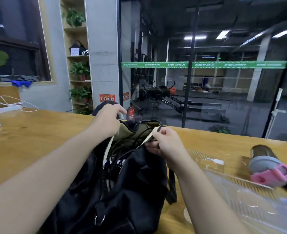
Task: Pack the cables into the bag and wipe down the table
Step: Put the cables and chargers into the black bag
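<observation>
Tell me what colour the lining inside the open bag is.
Olive-tan, against the black fabric bag's outer shell; the inner lining shows in the head view.

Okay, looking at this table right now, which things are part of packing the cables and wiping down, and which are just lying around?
Part of the job:
black bag, held open by the left hand and right hand
black cables inside it
wooden table

Just lying about:
clear plastic tray
bottle with pink cap
white power strip
</observation>
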Demonstrator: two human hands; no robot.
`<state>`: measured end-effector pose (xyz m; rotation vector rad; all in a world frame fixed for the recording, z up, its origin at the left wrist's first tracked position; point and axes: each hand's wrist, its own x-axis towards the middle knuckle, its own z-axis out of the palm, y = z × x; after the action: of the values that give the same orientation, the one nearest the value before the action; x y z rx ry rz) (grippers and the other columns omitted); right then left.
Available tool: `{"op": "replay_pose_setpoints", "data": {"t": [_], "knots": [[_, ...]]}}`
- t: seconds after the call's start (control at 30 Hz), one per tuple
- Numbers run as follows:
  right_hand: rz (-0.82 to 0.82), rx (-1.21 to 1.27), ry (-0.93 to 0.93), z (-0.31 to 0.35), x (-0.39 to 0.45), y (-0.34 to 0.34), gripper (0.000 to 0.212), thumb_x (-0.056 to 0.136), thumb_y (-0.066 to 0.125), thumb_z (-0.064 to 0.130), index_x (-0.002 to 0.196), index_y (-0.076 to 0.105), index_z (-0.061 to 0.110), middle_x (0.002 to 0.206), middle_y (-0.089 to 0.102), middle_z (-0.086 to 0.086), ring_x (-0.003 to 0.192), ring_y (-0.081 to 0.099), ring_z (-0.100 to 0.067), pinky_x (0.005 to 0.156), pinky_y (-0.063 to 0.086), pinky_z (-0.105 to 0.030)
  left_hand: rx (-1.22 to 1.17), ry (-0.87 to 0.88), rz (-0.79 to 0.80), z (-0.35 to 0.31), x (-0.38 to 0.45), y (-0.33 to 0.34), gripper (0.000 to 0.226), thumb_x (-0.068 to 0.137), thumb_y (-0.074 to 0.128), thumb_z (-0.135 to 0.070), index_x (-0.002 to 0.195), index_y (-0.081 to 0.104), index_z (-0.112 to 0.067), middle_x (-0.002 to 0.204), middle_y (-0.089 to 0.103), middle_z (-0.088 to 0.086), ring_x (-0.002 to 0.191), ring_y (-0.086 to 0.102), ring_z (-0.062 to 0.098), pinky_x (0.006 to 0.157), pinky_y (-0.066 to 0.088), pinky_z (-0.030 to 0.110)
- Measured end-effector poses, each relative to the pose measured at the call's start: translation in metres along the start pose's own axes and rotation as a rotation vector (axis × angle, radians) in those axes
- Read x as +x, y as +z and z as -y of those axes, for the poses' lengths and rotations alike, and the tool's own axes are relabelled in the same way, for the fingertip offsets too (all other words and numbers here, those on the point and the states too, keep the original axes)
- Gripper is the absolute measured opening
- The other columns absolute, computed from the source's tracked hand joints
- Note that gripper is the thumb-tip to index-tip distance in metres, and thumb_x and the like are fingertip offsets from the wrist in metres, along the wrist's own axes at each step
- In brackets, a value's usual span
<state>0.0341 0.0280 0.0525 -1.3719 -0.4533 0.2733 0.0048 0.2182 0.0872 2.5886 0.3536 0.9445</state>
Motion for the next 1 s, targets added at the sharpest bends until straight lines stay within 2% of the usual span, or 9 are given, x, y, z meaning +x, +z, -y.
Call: {"op": "replay_pose_setpoints", "data": {"t": [0.1, 0.2, 0.27, 0.33, 0.4, 0.53, 0.7, 0.83, 1.0], "knots": [[0.012, -0.004, 0.002, 0.002, -0.014, -0.011, 0.006, 0.093, 0.048, 0.003, 0.094, 0.046, 0.008, 0.075, 0.055, -0.006, 0.047, 0.057, -0.012, 0.048, 0.051, -0.023, -0.024, 0.067, 0.044, -0.028, -0.018, 0.007, 0.032, 0.080, 0.058, -0.009, 0.100, 0.061, -0.034, 0.105, 0.057, -0.002, 0.099, 0.053, 0.019, 0.086, 0.047, 0.033], [-0.103, -0.007, -0.060, 0.003, -0.029, -0.026, 0.015, 0.092, 0.050, 0.002, 0.105, 0.045, 0.009, 0.087, 0.054, -0.009, 0.059, 0.057, -0.014, 0.049, 0.049, -0.022, -0.178, 0.188, 0.107, -0.063, -0.039, 0.016, 0.025, 0.080, 0.062, -0.017, 0.096, 0.059, -0.036, 0.098, 0.056, -0.009, 0.093, 0.054, 0.010, 0.083, 0.043, 0.023], [-0.184, -0.089, -0.161, 0.003, -0.042, -0.038, 0.014, 0.091, 0.053, 0.006, 0.097, 0.047, 0.018, 0.088, 0.056, -0.005, 0.068, 0.062, -0.013, 0.058, 0.054, -0.024, -0.244, 0.275, 0.123, -0.086, -0.054, 0.023, 0.025, 0.082, 0.062, -0.019, 0.102, 0.059, -0.033, 0.099, 0.054, -0.011, 0.088, 0.051, -0.001, 0.077, 0.038, 0.015], [-0.251, -0.198, -0.262, 0.002, -0.056, -0.053, 0.015, 0.090, 0.056, 0.012, 0.094, 0.048, 0.025, 0.088, 0.059, 0.000, 0.078, 0.065, -0.016, 0.067, 0.057, -0.031, -0.302, 0.337, 0.109, -0.106, -0.068, 0.030, 0.027, 0.083, 0.061, -0.021, 0.108, 0.060, -0.030, 0.101, 0.053, -0.013, 0.090, 0.049, -0.006, 0.080, 0.037, 0.013], [-0.298, -0.285, -0.351, 0.001, -0.069, -0.069, 0.014, 0.089, 0.057, 0.015, 0.096, 0.050, 0.026, 0.088, 0.059, 0.004, 0.081, 0.064, -0.013, 0.069, 0.056, -0.031, -0.345, 0.367, 0.099, -0.125, -0.082, 0.039, 0.028, 0.084, 0.059, -0.021, 0.111, 0.059, -0.028, 0.107, 0.054, -0.009, 0.100, 0.049, 0.002, 0.091, 0.041, 0.024], [-0.368, -0.370, -0.515, -0.005, -0.095, -0.099, 0.019, 0.089, 0.058, 0.014, 0.096, 0.051, 0.030, 0.085, 0.059, 0.010, 0.075, 0.056, 0.002, 0.065, 0.048, -0.014, -0.440, 0.350, 0.069, -0.157, -0.109, 0.054, 0.027, 0.086, 0.056, -0.022, 0.112, 0.058, -0.028, 0.112, 0.055, -0.008, 0.108, 0.048, 0.012, 0.098, 0.039, 0.040], [-0.483, -0.409, -0.602, -0.006, -0.122, -0.134, 0.025, 0.089, 0.058, 0.011, 0.095, 0.050, 0.034, 0.089, 0.060, 0.011, 0.082, 0.057, 0.004, 0.069, 0.044, -0.008, -0.546, 0.410, -0.004, -0.191, -0.138, 0.075, 0.034, 0.088, 0.056, -0.019, 0.122, 0.052, -0.022, 0.116, 0.049, -0.014, 0.116, 0.044, 0.010, 0.103, 0.033, 0.038], [-0.541, -0.401, -0.618, -0.005, -0.140, -0.158, 0.026, 0.089, 0.056, 0.008, 0.095, 0.051, 0.032, 0.090, 0.061, 0.008, 0.081, 0.058, 0.003, 0.068, 0.045, -0.009, -0.444, 0.573, 0.093, -0.208, -0.158, 0.095, 0.049, 0.092, 0.048, -0.029, 0.137, 0.030, -0.027, 0.136, 0.030, -0.012, 0.130, 0.022, 0.006, 0.105, 0.015, 0.026], [-0.589, -0.450, -0.589, -0.009, -0.164, -0.184, 0.024, 0.090, 0.057, 0.009, 0.100, 0.051, 0.030, 0.093, 0.060, 0.007, 0.082, 0.059, 0.000, 0.072, 0.048, -0.013, -0.453, 0.635, 0.123, -0.231, -0.183, 0.110, 0.054, 0.091, 0.041, -0.034, 0.141, 0.021, -0.027, 0.143, 0.022, -0.009, 0.131, 0.017, 0.007, 0.107, 0.013, 0.029]]}}
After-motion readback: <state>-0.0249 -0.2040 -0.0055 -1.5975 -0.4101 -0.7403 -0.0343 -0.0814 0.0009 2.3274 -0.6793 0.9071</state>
